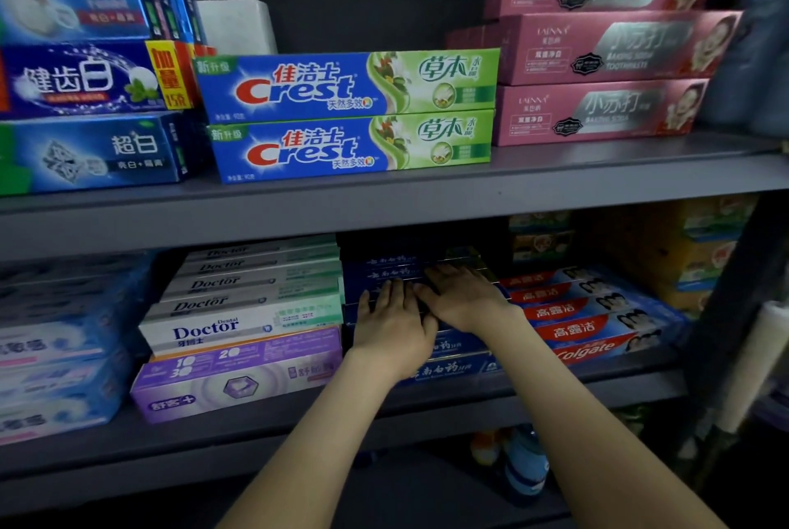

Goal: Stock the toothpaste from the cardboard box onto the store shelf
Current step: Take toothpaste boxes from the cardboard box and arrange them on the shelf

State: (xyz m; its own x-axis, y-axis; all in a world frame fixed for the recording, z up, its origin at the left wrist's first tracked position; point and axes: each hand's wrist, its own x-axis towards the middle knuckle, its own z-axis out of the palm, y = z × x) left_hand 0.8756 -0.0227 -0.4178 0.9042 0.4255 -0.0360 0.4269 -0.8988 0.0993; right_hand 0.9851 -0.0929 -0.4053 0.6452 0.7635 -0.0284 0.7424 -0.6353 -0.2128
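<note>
A stack of dark blue toothpaste boxes [457, 364] lies on the lower shelf [469, 396], between white Doctor boxes and red Colgate boxes. My left hand [390, 326] rests flat on top of the blue stack, fingers spread and pointing into the shelf. My right hand [465, 298] lies flat beside it on the same stack, fingers overlapping the left hand's fingertips. Neither hand grips a box. The cardboard box is not in view.
The upper shelf [384, 204] holds two Crest boxes [350, 119], blue boxes at left and pink boxes [597, 50] at right. White Doctor boxes [247, 302] sit over a purple box [235, 383]. Colgate boxes [589, 319] flank the right. Bottles [525, 464] stand below.
</note>
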